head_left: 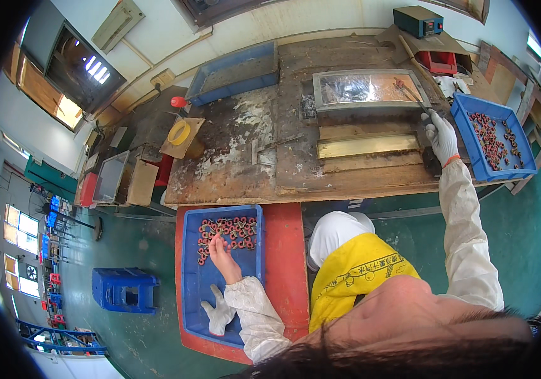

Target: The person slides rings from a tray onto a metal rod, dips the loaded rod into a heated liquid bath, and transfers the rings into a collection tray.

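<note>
My right hand point(441, 136), in a white glove, grips long thin tweezers point(417, 96). Small reddish pieces show at their tips, over a framed basin with a shiny, silvery surface point(359, 88). Bare, my left hand point(223, 258) is at a blue tray point(188, 297) on my left, beside a heap of small red ring coils point(235, 227) with wire ends. Its fingers are drawn together; whatever they hold is too small to make out. An empty white glove point(219, 311) lies in the near part of that tray.
At the right bench edge, another blue tray point(482, 170) holds more coils. A bar-shaped yellowish trough point(368, 146) lies nearer than the basin. Further back are a shallow blue bin point(235, 72) and a control box point(418, 22). A blue stool point(124, 290) stands on the floor.
</note>
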Tool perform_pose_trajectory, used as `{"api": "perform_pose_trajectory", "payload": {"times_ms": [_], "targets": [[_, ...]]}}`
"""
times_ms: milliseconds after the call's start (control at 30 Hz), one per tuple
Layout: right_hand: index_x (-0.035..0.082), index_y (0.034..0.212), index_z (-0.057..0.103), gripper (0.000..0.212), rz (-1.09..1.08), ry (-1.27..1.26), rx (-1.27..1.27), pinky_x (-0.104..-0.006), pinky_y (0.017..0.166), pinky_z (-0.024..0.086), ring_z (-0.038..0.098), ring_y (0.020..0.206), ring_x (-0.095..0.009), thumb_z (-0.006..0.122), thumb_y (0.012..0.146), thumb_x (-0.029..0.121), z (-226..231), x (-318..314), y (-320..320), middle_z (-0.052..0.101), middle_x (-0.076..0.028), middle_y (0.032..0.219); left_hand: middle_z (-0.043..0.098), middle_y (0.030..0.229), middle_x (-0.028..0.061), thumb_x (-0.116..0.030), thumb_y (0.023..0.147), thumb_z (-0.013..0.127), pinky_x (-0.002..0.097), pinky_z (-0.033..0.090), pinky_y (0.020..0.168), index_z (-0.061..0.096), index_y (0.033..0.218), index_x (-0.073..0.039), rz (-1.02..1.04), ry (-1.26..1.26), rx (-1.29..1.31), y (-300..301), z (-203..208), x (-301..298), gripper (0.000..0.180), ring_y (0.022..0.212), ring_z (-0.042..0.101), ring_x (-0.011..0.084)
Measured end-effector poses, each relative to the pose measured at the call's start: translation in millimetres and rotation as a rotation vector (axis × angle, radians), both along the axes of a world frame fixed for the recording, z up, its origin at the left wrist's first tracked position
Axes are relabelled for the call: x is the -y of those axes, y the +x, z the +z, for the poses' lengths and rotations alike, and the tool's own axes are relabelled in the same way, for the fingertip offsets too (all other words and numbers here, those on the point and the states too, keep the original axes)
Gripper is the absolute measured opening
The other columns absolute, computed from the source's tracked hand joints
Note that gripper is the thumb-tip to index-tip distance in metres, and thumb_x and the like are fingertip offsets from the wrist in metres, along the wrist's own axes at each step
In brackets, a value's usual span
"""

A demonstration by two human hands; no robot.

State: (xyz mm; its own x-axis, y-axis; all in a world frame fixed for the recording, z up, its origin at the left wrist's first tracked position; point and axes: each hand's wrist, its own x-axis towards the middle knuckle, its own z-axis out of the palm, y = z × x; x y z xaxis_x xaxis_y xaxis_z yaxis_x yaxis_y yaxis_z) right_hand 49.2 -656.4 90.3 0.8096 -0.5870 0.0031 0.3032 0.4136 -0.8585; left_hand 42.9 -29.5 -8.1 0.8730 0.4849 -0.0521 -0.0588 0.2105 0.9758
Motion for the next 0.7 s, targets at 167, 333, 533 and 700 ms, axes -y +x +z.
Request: {"api": "perform_pose_trajectory", "payload": {"times_ms": [167, 333, 533, 700], "targets": [[0.001, 0.112, 0.052, 0.024, -0.010, -0.009, -0.007, -0.0161, 0.044, 0.043, 0.052, 0.054, -0.005, 0.052, 0.093, 0.015, -3, 3, 1, 0.064, -0.010, 0.091, 0.055, 0.092, -0.0017, -0.020, 0.092, 0.053, 0.0244, 0.042, 0.073, 0.057, 0.107, -0.010, 0.009, -0.005, -0.015, 0, 4, 3, 0.019, 0.080, 0.049, 0.0067], [0.000, 0.113, 0.052, 0.025, -0.006, 0.000, -0.001, -0.0160, 0.043, 0.043, 0.052, 0.054, -0.005, 0.052, 0.092, 0.015, -5, 5, 3, 0.064, -0.010, 0.091, 0.055, 0.093, -0.0014, -0.020, 0.092, 0.053, 0.0243, 0.042, 0.073, 0.057, 0.106, -0.010, -0.003, -0.007, 0.013, 1, -6, -3, 0.018, 0.080, 0.049, 0.0067], [0.000, 0.112, 0.053, 0.024, -0.012, -0.005, 0.007, -0.0153, 0.043, 0.043, 0.052, 0.053, -0.004, 0.052, 0.092, 0.015, -5, 5, 3, 0.064, -0.010, 0.091, 0.056, 0.095, -0.0013, -0.021, 0.092, 0.054, 0.0244, 0.042, 0.073, 0.057, 0.106, -0.010, -0.009, -0.009, 0.000, 1, -1, -1, 0.018, 0.080, 0.049, 0.0070], [0.001, 0.112, 0.053, 0.024, -0.017, -0.020, 0.003, -0.0153, 0.043, 0.043, 0.052, 0.053, -0.004, 0.052, 0.092, 0.015, -6, 5, 3, 0.064, -0.009, 0.091, 0.056, 0.094, -0.0013, -0.021, 0.092, 0.054, 0.0245, 0.042, 0.073, 0.057, 0.106, -0.010, -0.003, -0.002, -0.001, 1, -2, -2, 0.018, 0.080, 0.049, 0.0073]]}}
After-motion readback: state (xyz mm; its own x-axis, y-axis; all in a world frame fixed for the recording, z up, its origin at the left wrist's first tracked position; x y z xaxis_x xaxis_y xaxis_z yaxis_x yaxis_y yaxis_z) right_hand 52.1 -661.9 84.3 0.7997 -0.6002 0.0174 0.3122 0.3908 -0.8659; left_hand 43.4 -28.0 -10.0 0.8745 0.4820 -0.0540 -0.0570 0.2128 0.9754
